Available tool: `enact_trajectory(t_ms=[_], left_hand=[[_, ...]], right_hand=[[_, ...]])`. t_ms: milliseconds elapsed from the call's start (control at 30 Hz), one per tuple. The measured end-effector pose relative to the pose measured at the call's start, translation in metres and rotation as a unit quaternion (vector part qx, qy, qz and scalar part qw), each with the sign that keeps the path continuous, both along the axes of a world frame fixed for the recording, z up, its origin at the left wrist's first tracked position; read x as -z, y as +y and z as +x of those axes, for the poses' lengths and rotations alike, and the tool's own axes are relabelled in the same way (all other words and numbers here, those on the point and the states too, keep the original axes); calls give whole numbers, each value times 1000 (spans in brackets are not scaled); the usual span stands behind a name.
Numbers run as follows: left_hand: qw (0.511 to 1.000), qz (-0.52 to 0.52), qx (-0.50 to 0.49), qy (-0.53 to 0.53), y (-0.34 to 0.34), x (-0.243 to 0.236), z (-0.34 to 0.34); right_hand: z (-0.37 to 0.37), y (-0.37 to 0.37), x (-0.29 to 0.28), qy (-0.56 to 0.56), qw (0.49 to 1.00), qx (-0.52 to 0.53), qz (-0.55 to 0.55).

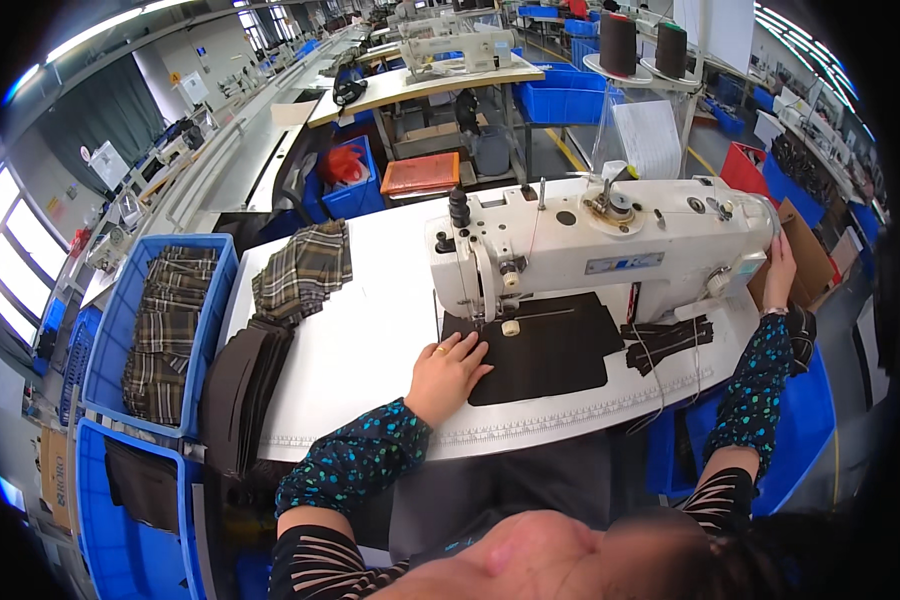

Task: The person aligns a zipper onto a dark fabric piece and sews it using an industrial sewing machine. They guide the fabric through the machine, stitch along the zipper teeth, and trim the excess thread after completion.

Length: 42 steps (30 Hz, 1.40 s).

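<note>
A white sewing machine (595, 240) stands across the white table. Under its needle area lies a dark brown fabric panel (545, 365) with a slit-like line near its upper edge. My left hand (450, 375) rests flat on the panel's left side, fingers spread, close to the presser foot. At the machine's right end my right hand (781, 268) is closed around the handwheel (773, 218); part of its grip is hidden. A small bunch of dark fabric strips (670, 343) lies to the right of the panel, with loose pale threads. The needle tip is too small to make out.
Plaid fabric pieces (305, 272) and a stack of dark pieces (242, 395) lie at the table's left. Beside them are a blue bin (228, 290) of plaid pieces and another blue bin (88, 510). Thread cones (618, 45) stand behind the machine. A blue container (810, 420) sits below right.
</note>
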<state>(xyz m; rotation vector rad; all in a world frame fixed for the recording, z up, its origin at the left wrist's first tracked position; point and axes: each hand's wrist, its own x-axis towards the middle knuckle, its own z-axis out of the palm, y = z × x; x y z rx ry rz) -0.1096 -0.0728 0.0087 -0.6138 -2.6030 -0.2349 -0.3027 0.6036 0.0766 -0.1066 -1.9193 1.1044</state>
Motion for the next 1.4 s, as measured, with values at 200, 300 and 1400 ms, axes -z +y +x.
enact_trajectory(t_ms=[200,300,1400], left_hand=[[999,-35,-15,-38,-4,-6,40],[997,-32,-27,-72,-10,-13,83],[968,195,-140,73,0,10,129]], right_hand=[[-66,27,-68,-169,958,31,231],[-72,37,-90,-230,934,32,270],[97,-320,60,-197,906,102,361]])
